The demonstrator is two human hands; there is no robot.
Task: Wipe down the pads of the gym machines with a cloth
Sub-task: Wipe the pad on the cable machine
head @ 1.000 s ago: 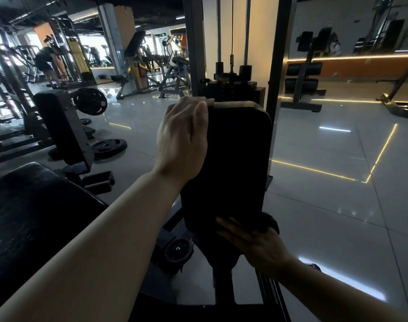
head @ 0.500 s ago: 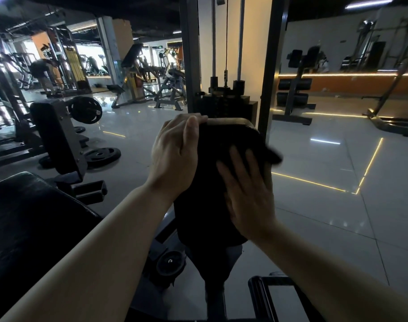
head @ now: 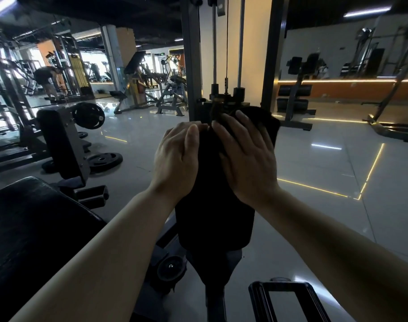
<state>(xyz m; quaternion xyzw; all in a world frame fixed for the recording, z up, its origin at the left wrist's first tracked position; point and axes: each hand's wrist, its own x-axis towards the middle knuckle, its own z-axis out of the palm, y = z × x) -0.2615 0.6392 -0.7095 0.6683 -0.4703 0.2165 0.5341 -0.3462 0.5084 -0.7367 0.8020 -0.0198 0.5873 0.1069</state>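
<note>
**Two hands high on one upright pad**

Both up at the top edge of the dark back pad (head: pixel 213 212), long axis vertical, standing straight ahead between the two forearms and running down from the hands toward the post below. Top of the pad mostly hidden under the hands and the cloth (head: pixel 261 119). Cloth dark too, bunched over the upper right corner, hard to part from the vinyl in this light.

Right hand (head: pixel 246 159) flat on the cloth, fingers (head: pixel 242 123) straight and slightly spread, pressing rather than pinching, tips reaching over the top edge. Nearer to the work, and the one doing it. Left hand (head: pixel 175 161) beside it on the upper left corner, fingers together and bent over the edge, thumb side toward the cloth; looks like a steadying hold on the pad, nothing else in it.

Judged from here: top edge under way, whole long face below the hands left bare and unwiped at this instant. Next stroke likely downward along that vertical axis, right palm keeping the cloth flat.

Further out: second padded surface (head: pixel 31 240) low on the left, weight stack (head: pixel 226 101) just behind the pad, plate-loaded machine (head: pixel 66 140) to the left, glossy tiled floor (head: pixel 326 163) with lit strips.
</note>
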